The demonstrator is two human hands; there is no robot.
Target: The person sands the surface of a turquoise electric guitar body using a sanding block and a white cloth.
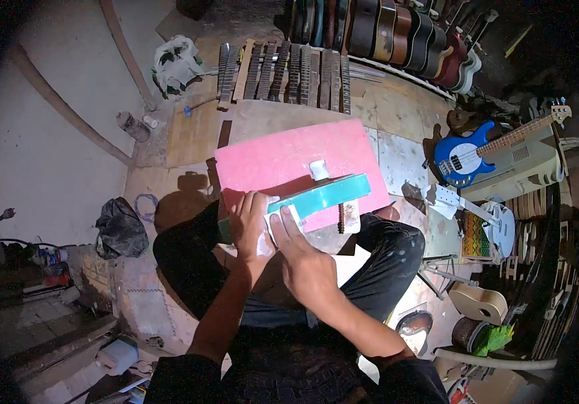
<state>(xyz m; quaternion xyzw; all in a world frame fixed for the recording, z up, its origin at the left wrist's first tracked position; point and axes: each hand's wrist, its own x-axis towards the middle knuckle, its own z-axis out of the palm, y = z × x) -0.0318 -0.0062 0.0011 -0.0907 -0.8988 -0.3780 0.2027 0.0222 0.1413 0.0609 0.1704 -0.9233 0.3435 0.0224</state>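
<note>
Nearest the camera, the person's dark shirt fills the lower edge. The left hand curls its fingers over the left part of a long, smooth teal slab, which lies aslant over a flat pink board. The right hand rests near-straight fingers on a white pad against the slab; whether its thumb grips cannot be told. A small white block sits just beyond the slab. To the left is a crumpled black plastic bag, its contents hidden. Beyond, slim fretted necks lie in a row.
</note>
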